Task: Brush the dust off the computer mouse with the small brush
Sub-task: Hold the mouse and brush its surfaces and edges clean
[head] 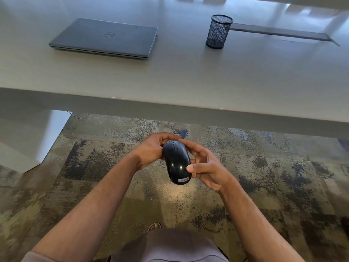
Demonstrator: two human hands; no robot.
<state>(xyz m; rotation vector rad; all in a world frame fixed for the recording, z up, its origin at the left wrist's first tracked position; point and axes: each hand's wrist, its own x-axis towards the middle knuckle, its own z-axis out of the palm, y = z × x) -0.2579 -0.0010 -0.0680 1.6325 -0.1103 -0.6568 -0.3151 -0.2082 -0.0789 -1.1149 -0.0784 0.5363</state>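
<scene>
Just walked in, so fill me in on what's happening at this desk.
A person standing at the desk holds a black computer mouse in both hands above the carpet. The left hand cups its far end; the right hand grips its side, thumb on top. No brush shows clearly, so no brushing is visible. On the desk lie a closed laptop and a mesh pen cup.

One head-worn wide-angle view, aimed forward and steeply down. Both forearms are seen entering from the near edge, hands (151,150) and (205,167) meeting close below the lens over carpet (264,176). The desk (188,78) is seen farther off, across the upper half. Straight edges are bowed toward the borders.
</scene>
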